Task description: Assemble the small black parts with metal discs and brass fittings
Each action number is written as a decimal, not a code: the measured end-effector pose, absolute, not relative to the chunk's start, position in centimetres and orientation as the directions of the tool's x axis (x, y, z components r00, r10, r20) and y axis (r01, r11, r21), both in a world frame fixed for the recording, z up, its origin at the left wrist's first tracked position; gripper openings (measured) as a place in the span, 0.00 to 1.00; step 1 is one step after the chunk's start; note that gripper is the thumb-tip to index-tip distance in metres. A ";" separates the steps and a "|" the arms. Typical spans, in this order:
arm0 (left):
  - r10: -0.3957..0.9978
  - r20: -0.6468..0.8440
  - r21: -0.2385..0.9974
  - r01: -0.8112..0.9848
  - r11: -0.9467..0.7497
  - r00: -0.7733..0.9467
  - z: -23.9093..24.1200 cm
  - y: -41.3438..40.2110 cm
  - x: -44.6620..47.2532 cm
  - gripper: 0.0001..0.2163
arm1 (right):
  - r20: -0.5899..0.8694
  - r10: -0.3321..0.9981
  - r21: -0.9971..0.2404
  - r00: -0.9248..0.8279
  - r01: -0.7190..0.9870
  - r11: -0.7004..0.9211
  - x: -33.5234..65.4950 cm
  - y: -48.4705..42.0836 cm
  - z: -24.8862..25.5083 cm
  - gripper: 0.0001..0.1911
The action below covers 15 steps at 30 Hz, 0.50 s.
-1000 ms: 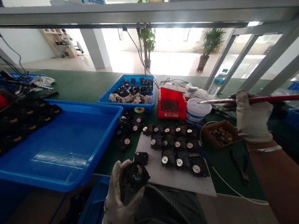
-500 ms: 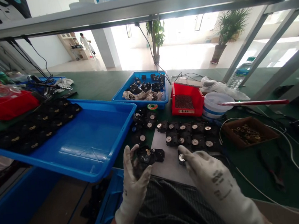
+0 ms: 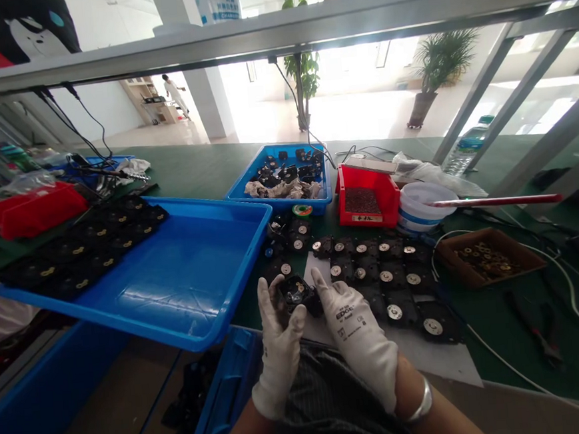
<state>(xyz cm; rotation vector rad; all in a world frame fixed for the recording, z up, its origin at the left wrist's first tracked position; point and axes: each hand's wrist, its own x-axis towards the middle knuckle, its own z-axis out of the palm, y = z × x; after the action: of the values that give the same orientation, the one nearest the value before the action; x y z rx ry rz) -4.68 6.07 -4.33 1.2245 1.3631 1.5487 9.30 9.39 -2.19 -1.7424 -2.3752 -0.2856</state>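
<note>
Both hands wear white gloves and meet near the table's front edge. My left hand is wrapped round a small black plastic part with a round metal centre. My right hand grips the same part from the right, its fingers closed on it. Just beyond, several like black parts with silver discs lie in rows on a white sheet. A red-handled brush rests across a white tub.
A large blue tray sits at left with black parts on its far side. A smaller blue tray, a red bin, a brown box of brass bits, pliers and cables lie on the green table.
My right hand left the brush on the tub, came down to the parts, then moved left and closed on the part in my left hand. The view shifted right and up.
</note>
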 end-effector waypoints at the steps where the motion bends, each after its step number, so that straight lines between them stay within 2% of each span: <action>1: 0.945 0.174 0.985 0.041 -0.169 -0.277 -4.3 6.0 -4.7 0.39 | 0.258 0.922 0.049 -0.291 0.956 0.288 9.2 8.9 -2.2 0.44; 5: 0.954 0.155 0.987 -0.011 -0.163 -0.256 -4.0 5.8 -4.9 0.38 | 0.339 0.902 0.017 -0.266 0.961 0.277 8.4 7.3 -2.4 0.42; 10: 0.947 0.224 0.975 0.036 -0.221 -0.229 -3.9 5.5 -5.9 0.38 | 0.505 0.850 -0.059 -0.151 0.976 0.208 9.2 5.9 -1.5 0.42; 15: 0.942 0.328 0.936 0.113 -0.335 0.077 -3.9 4.4 -6.9 0.41 | 0.569 0.806 -0.312 -0.162 0.864 0.395 13.2 4.6 2.4 0.31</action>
<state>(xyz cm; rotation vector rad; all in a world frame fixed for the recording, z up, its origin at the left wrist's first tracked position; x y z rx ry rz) -6.85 4.41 -3.86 1.5785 1.0779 1.3478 13.15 4.63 2.44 -1.4253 -1.9775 -0.1101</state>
